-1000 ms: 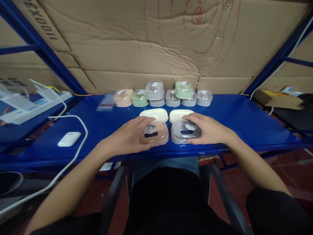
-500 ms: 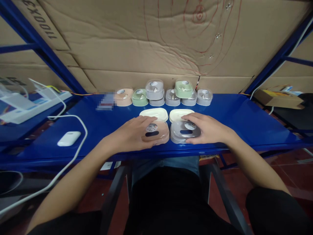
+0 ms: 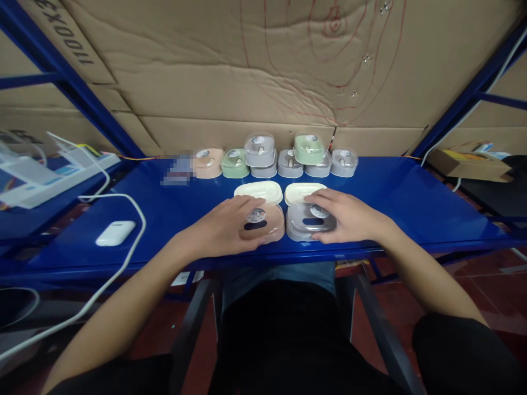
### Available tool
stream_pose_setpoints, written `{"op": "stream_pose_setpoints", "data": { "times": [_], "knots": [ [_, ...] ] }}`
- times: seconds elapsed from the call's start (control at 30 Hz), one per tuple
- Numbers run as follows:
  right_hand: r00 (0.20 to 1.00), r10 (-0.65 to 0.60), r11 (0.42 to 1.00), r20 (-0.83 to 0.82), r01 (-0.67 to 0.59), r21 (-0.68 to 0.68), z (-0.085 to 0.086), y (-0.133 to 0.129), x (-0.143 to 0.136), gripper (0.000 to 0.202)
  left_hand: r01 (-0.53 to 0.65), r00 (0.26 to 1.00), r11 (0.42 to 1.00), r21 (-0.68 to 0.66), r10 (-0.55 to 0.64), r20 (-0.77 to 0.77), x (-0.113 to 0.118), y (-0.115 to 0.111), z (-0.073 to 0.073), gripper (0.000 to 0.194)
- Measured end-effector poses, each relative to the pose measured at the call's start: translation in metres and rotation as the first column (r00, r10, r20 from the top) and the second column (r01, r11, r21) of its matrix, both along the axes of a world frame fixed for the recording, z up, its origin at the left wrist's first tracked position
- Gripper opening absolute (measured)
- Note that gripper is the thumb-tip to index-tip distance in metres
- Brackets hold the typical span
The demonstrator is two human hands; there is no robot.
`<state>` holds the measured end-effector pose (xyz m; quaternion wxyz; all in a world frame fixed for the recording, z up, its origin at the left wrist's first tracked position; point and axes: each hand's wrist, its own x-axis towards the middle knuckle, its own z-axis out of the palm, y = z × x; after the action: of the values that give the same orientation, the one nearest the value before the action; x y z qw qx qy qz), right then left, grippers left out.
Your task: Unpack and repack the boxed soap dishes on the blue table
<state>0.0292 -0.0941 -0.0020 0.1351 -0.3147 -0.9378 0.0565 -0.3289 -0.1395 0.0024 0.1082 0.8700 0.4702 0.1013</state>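
Observation:
My left hand (image 3: 222,227) grips the pink box top (image 3: 274,222), which has a clear cover, a round sticker and a dark oval slot. My right hand (image 3: 349,216) grips a similar grey box top (image 3: 300,225) just to its right. Both stand near the front edge of the blue table, almost touching. Right behind them lie two cream oval pieces, a left one (image 3: 261,190) and a right one (image 3: 295,193). The fingers of each hand wrap round the outer side of its box top.
Behind stands a row of pink, green and grey boxes (image 3: 290,164), two of them stacked on others. A white earphone case (image 3: 115,233) and a white cable (image 3: 142,211) lie on the left. An open carton (image 3: 473,166) sits at the right, a power strip (image 3: 49,181) at the left.

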Motion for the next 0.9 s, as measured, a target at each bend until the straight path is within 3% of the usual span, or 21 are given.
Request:
{"op": "stream_pose_setpoints", "data": {
  "times": [0.3,0.73,0.9],
  "knots": [
    [0.999,-0.015,0.999,0.034,0.014,0.049,-0.006,-0.006,-0.008,0.09,-0.012,1.0,0.999,0.04,0.013,-0.017,-0.004,0.0,-0.02,0.087],
    [0.997,-0.038,0.993,0.069,0.03,0.112,-0.024,-0.01,-0.012,0.096,-0.021,0.999,0.998,0.059,0.024,-0.048,-0.003,0.0,-0.022,0.088],
    [0.991,-0.032,0.989,0.129,0.012,0.147,-0.022,-0.01,-0.012,0.098,-0.04,0.998,0.998,0.039,0.042,-0.052,-0.003,0.001,-0.023,0.091]
  ]
}}
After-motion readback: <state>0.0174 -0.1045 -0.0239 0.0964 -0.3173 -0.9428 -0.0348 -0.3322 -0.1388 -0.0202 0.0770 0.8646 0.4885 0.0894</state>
